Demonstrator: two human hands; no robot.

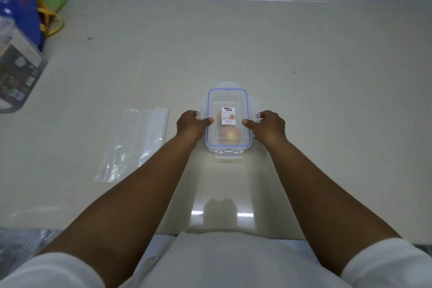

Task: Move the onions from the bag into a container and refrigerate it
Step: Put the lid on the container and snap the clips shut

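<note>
A clear rectangular container (228, 98) with a blue-sealed lid and a white label sits on the pale counter in front of me. Through the lid I see a brown onion (230, 135) at the near end; a second one is partly hidden under the label. My left hand (192, 124) grips the container's left side flap, thumb resting on the lid. My right hand (266, 123) grips the right side flap the same way. The near and far flaps stick out flat. An empty clear zip bag (135, 142) lies flat to the left.
A blue shopping bag (18, 0) with yellow handles and a green bag stand at the far left by the wall. A clear package (16, 70) leans in front of them. The counter's near edge is at my waist.
</note>
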